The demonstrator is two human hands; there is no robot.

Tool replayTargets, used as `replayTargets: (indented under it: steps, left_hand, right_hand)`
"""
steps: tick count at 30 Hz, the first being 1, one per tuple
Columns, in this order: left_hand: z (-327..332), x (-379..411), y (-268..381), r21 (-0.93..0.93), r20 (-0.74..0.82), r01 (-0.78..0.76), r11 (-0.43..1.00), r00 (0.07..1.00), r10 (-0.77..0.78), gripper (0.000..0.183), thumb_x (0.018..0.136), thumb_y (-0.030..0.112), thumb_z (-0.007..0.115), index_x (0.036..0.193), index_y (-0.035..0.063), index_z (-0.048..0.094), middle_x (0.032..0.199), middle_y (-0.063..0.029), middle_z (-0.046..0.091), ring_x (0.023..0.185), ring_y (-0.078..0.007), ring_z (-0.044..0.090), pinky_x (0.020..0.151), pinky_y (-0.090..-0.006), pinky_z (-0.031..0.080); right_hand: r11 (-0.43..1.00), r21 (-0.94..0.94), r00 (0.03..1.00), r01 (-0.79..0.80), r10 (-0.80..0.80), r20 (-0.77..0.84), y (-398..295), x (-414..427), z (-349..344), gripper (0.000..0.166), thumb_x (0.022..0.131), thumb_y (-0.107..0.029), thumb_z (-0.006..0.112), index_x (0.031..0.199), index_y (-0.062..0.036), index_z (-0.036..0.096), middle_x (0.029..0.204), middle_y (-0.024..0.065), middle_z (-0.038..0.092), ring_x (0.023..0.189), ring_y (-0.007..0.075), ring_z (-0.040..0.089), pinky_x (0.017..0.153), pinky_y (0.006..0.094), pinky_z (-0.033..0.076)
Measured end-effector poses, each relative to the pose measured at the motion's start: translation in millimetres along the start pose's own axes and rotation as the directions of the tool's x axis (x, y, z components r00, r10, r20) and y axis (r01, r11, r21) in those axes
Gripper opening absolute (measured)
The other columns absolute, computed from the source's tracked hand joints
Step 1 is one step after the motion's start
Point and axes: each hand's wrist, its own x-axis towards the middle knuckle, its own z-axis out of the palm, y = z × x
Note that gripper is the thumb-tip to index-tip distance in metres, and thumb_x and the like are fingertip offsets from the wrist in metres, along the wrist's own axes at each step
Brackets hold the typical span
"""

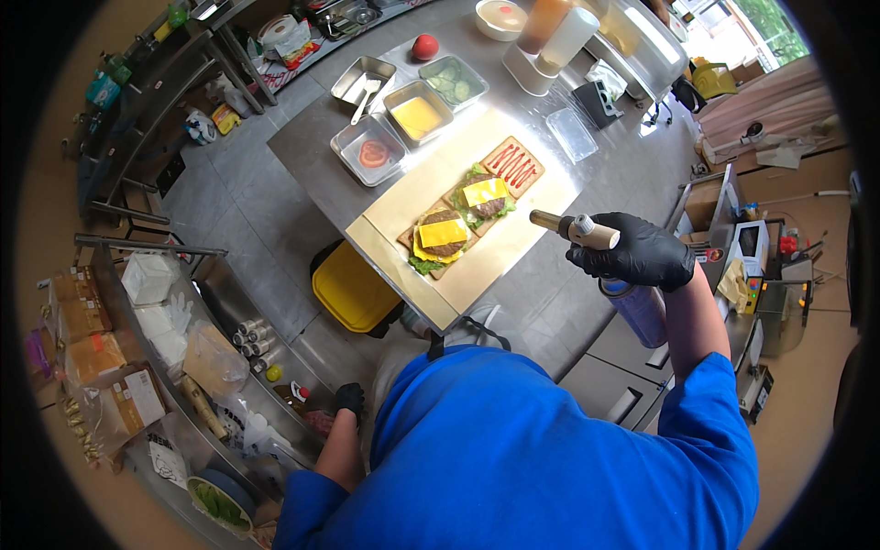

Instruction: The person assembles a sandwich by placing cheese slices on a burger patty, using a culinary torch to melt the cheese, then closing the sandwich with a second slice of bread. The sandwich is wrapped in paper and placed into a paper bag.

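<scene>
My right hand (636, 253), in a black glove, grips a butane torch (592, 232) on a gas can (636, 313). The torch nozzle points left towards the bread; no flame can be made out. On the cutting board (385, 220) lie two open sandwiches, each with a cheese slice (442, 233) (485, 192) over a meat patty and lettuce. Behind them is a bread slice with red sauce (514, 167). My left hand (350, 399), also black-gloved, hangs low beside the left shelf; its fingers look curled, and whether it holds anything is not visible.
Beyond the board stand metal and plastic containers with tomato slices (373, 153), yellow liquid (415, 117) and cucumber slices (454, 82). A tomato (425, 47) and squeeze bottles (567, 41) are at the back. A yellow bin (356, 285) stands under the table's left edge.
</scene>
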Motion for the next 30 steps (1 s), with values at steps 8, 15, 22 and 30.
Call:
replayTargets:
  steps: [8, 15, 22, 30]
  left_hand:
    - [-27.2, -16.5, 36.9, -0.233, -0.129, 0.002, 0.972, 0.991, -0.033, 0.019, 0.093, 0.018, 0.048, 0.079, 0.0178, 0.062, 0.069, -0.004, 0.062, 0.059, -0.0183, 0.058, 0.053, -0.0334, 0.047]
    - [-11.6, -5.8, 9.0, -0.156, -0.13, -0.193, 0.969, 0.976, 0.173, 0.019, 0.093, 0.017, 0.049, 0.08, 0.0182, 0.062, 0.068, -0.0037, 0.061, 0.057, -0.0188, 0.057, 0.05, -0.0333, 0.045]
    - [-7.7, -7.3, 11.9, 0.053, -0.074, -0.078, 0.996, 0.994, 0.082, 0.012, 0.089, 0.022, 0.054, 0.083, 0.0183, 0.064, 0.076, -0.0044, 0.065, 0.068, -0.0201, 0.062, 0.059, -0.0346, 0.05]
    - [5.9, 2.0, -7.3, 0.563, -0.035, -0.097, 0.821, 0.989, 0.141, 0.01, 0.084, 0.025, 0.062, 0.085, 0.0202, 0.07, 0.088, -0.0039, 0.068, 0.084, -0.0221, 0.066, 0.071, -0.037, 0.053]
  right_hand:
    - [1.0, -0.007, 1.0, 0.004, -0.004, -0.025, -1.0, 0.2, -1.0, 0.053, 0.089, -0.05, 0.072, 0.114, -0.0036, 0.069, 0.097, 0.0172, 0.073, 0.088, 0.0274, 0.071, 0.083, 0.0398, 0.054]
    - [0.999, 0.051, 1.0, -0.003, 0.004, -0.023, -2.8, 5.7, 3.0, 0.042, 0.087, -0.038, 0.076, 0.108, -0.0022, 0.068, 0.084, 0.0068, 0.07, 0.075, 0.0148, 0.065, 0.073, 0.0335, 0.054]
    - [0.998, 0.055, 1.0, 0.013, -0.013, -0.002, -5.4, 11.5, 2.0, 0.041, 0.088, -0.037, 0.076, 0.108, -0.0025, 0.068, 0.087, 0.0059, 0.071, 0.076, 0.0139, 0.066, 0.075, 0.0324, 0.054]
    - [0.996, 0.094, 0.999, 0.001, -0.005, 0.047, -7.8, 11.8, -1.3, 0.045, 0.088, -0.041, 0.074, 0.112, -0.0033, 0.068, 0.092, 0.01, 0.072, 0.081, 0.0176, 0.067, 0.078, 0.0349, 0.054]
